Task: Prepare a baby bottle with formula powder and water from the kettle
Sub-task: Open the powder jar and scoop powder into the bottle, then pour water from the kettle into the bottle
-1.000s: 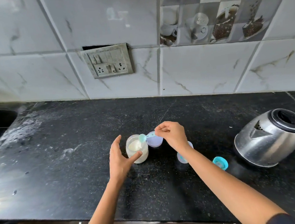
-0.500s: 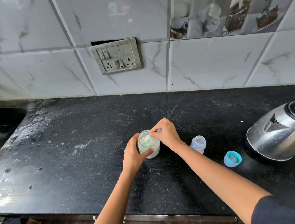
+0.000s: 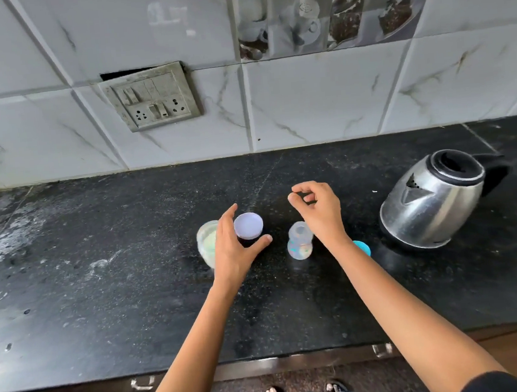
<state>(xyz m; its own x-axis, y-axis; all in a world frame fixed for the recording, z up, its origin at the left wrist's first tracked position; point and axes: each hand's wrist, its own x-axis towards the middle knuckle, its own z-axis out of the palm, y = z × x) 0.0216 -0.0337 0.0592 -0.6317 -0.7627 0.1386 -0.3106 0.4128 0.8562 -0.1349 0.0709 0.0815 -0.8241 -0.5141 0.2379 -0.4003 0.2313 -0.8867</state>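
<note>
Open counter left of jar

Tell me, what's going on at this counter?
A person is making up a baby bottle on a black counter. Their left hand is spread around a lavender lid next to the open powder jar, not clearly gripping it. The right hand hovers with curled fingers above the uncapped bottle, holding nothing I can see. The steel kettle stands untouched to the right, and a teal cap lies by the right forearm.
</note>
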